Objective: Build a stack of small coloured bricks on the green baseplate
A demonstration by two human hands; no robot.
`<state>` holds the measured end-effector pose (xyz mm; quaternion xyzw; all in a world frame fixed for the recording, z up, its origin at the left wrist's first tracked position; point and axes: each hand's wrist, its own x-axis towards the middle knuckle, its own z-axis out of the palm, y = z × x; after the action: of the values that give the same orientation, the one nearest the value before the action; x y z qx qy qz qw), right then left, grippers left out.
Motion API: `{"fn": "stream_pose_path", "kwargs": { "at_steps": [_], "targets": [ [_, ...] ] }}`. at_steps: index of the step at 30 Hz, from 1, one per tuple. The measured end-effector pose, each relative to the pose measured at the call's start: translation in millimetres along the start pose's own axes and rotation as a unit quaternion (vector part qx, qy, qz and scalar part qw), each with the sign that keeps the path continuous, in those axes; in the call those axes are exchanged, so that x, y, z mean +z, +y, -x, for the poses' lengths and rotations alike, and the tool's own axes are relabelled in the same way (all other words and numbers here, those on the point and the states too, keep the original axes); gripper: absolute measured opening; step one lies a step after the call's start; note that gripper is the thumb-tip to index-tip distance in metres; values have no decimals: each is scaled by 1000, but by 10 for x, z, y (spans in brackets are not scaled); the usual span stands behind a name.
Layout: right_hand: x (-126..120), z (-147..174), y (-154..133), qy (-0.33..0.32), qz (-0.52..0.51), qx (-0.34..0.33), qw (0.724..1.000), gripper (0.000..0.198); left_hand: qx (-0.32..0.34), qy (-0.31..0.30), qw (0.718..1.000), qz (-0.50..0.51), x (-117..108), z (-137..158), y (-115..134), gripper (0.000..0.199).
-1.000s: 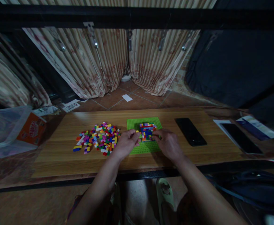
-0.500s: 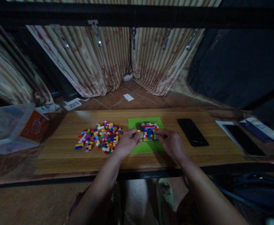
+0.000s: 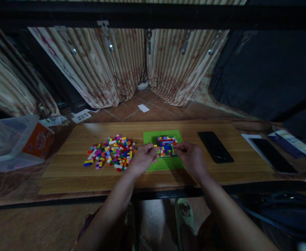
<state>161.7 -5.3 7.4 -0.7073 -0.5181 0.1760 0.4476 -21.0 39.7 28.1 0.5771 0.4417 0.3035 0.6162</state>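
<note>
A green studded baseplate (image 3: 166, 164) lies on the wooden board, bearing a low block of multicoloured toy bricks (image 3: 166, 145) with a blue middle. My left hand (image 3: 143, 158) is closed at the block's left side, with a small yellow brick (image 3: 155, 146) showing at its fingertips. At the right edge of the block, my right hand (image 3: 192, 157) has thumb and forefinger pinched together. Whatever is between those right fingertips is too small to make out. A loose pile of coloured bricks (image 3: 117, 153) spreads to the left of my left hand.
A black phone (image 3: 215, 147) lies right of the baseplate on the wooden board (image 3: 69, 177). Farther right is another dark flat device (image 3: 273, 156). A clear plastic bin (image 3: 12, 143) with an orange label stands at the left. Striped curtains (image 3: 127, 66) hang behind.
My right fingers have shifted very slightly at the block's right edge. My left hand and the bricks look almost unmoved.
</note>
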Motion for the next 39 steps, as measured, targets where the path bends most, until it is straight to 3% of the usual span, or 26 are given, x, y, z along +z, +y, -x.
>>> {"fn": "stream_pose_path", "kwargs": {
  "at_steps": [8, 17, 22, 27, 39],
  "targets": [
    [43, -12, -17, 14, -58, 28, 998, 11, 9, -9, 1000, -1, 24, 21, 15, 23],
    [26, 32, -106, 12, -35, 52, 998, 13, -7, -16, 999, 29, 64, 24, -2, 15],
    [16, 113, -196, -42, -110, 7, 993, 20, -2, -21, 999, 42, 80, 9, -9, 16],
    [48, 154, -275, -146, -196, 22, 969, 27, 14, -38, 998, 56, 103, 1, -25, 20],
    [7, 141, -316, -164, -283, 70, 942, 28, 37, -91, 993, 72, 130, 35, -22, 22]
  ]
}}
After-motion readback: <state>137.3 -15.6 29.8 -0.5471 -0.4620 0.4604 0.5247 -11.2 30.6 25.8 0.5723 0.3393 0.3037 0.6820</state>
